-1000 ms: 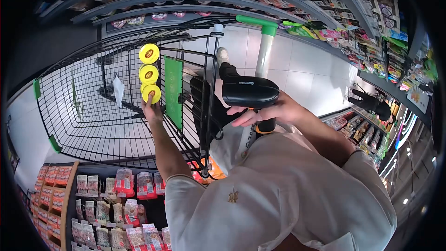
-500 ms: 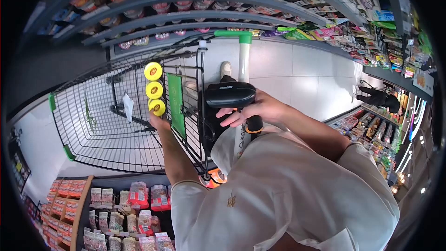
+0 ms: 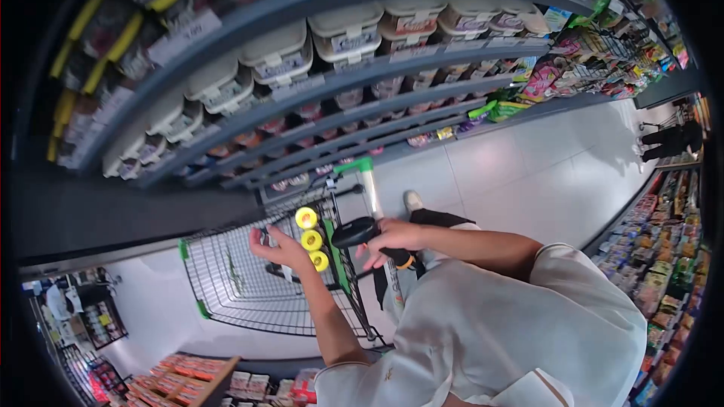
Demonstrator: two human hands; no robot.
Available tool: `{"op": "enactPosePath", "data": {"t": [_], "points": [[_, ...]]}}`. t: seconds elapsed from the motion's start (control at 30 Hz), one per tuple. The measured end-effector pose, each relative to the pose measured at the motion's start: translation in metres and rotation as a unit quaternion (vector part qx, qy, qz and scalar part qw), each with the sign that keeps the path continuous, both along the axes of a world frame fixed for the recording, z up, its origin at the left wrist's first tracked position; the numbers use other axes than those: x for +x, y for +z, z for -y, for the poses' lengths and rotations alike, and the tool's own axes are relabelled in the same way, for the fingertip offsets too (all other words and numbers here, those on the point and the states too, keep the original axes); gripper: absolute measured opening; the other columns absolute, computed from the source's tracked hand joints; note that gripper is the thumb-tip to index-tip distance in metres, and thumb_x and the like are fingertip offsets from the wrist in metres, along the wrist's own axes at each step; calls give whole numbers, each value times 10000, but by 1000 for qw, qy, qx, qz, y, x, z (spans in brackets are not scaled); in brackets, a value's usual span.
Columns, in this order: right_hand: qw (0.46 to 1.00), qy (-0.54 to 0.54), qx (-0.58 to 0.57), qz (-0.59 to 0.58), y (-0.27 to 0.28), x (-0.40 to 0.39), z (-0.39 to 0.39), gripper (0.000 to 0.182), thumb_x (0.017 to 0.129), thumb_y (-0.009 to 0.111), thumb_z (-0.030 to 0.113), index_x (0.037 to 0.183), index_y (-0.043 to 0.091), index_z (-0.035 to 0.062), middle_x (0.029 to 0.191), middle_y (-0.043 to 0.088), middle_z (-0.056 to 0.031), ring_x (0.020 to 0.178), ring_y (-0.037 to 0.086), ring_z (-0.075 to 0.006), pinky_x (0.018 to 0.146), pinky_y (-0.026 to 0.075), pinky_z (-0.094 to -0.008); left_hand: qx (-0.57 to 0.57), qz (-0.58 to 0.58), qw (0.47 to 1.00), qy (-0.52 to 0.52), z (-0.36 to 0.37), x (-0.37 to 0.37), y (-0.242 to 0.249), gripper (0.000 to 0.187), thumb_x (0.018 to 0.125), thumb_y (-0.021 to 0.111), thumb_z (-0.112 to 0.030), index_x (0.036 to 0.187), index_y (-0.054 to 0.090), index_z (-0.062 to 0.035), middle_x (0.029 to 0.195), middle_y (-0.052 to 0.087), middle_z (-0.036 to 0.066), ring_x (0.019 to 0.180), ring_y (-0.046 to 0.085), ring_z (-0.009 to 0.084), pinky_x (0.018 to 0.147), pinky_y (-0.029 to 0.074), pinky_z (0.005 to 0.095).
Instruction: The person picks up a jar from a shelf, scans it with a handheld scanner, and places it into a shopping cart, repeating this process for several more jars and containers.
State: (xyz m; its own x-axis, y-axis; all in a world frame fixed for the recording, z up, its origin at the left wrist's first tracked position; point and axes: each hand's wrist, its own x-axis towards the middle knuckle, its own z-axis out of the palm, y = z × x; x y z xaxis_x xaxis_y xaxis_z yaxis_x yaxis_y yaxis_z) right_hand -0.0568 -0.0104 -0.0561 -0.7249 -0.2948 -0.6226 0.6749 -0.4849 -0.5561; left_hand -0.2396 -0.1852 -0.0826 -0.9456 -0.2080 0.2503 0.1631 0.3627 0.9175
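My left hand [image 3: 279, 249] hangs over the wire shopping cart [image 3: 253, 322], its fingers apart and loosely bent, with nothing visible held. Just right of it, three round yellow lids [image 3: 311, 240] stand in a row inside the cart near its green panel [image 3: 337, 256]. My right hand [image 3: 396, 240] is closed on a black rounded device [image 3: 354, 233] beside the white cart handle [image 3: 372, 192], its fingertips showing below the device. Part of that grip is hidden.
Shelves with white tubs [image 3: 345, 34] and price labels curve above the cart. Snack shelves [image 3: 664, 271] line the right side. Orange packs [image 3: 177, 377] fill a wooden rack at lower left. A person in dark clothing [image 3: 667, 142] stands with another cart at far right.
My left hand has left the yellow lids and moved left of them. My right hand keeps hold of the black device. The view has shifted, showing more upper shelving, with the cart lower in the frame.
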Motion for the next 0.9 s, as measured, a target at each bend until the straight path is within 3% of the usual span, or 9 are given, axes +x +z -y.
{"op": "enactPosePath", "data": {"t": [0.03,0.17,0.2,0.3,0.4,0.5,0.63,0.87,0.9], "points": [[1000,0,-8,-13,5,-5,-4,418,820,658,93,1207,619,-60,1182,674,-142,1009,747,-297,872,630,-368,30,-62,996,-54,-32,-13,59,332,973,619,-74,1273,523,31,1279,563,161,1099,558,255,966,454,387],[999,-2,-4,-39,-7,-1,4,341,839,697,150,1103,644,-59,1177,682,-203,958,758,-326,814,642,-412,37,-252,946,-200,-113,-28,183,345,960,636,25,1288,526,16,1299,601,154,1206,587,230,1041,447,372],[999,-1,-1,-42,-11,-1,6,364,856,700,136,1143,636,-78,1160,692,-206,935,761,-326,784,649,-400,36,-277,934,-221,-133,-29,210,383,957,644,25,1317,513,13,1327,595,154,1236,581,234,1051,442,371],[993,16,77,-90,-10,2,5,419,888,717,159,1199,630,-109,1043,733,-190,861,769,-274,723,652,-350,45,-313,911,-266,-191,-36,283,533,950,712,-79,1405,445,-2,1388,549,168,1327,520,250,1104,403,409],[979,45,137,-143,-4,3,-12,403,886,721,160,1177,637,-107,1003,739,-183,838,769,-249,712,651,-337,38,-326,919,-218,-240,-53,334,706,880,800,-214,1395,413,75,1395,486,247,1349,458,332,1120,371,463],[977,47,147,-149,4,4,-29,346,912,706,157,1165,659,-74,1025,741,-161,857,765,-220,749,644,-326,-72,-358,927,-84,-271,-76,355,892,801,868,-348,1378,386,130,1302,491,287,1293,455,402,1098,371,509],[973,-2,145,-177,8,11,-53,307,901,717,140,1146,680,-42,1006,750,-139,850,759,-203,767,639,-326,-181,-302,936,3,-296,-80,370,1080,683,933,-467,1397,385,130,1145,503,253,1143,480,433,1020,408,525],[971,-52,142,-185,7,21,-88,336,886,755,177,1122,684,-51,909,751,-158,808,756,-209,723,634,-318,-205,-310,927,44,-306,-81,364,1030,685,936,-418,1411,420,100,1198,499,264,1176,476,435,1026,413,516],[974,-28,142,-173,13,21,-95,341,882,691,67,1210,674,-23,1100,747,-104,872,758,-202,767,634,-319,-198,-314,928,38,-304,-82,364,1018,689,935,-409,1406,424,101,1213,495,265,1194,472,435,1033,412,515]]}}
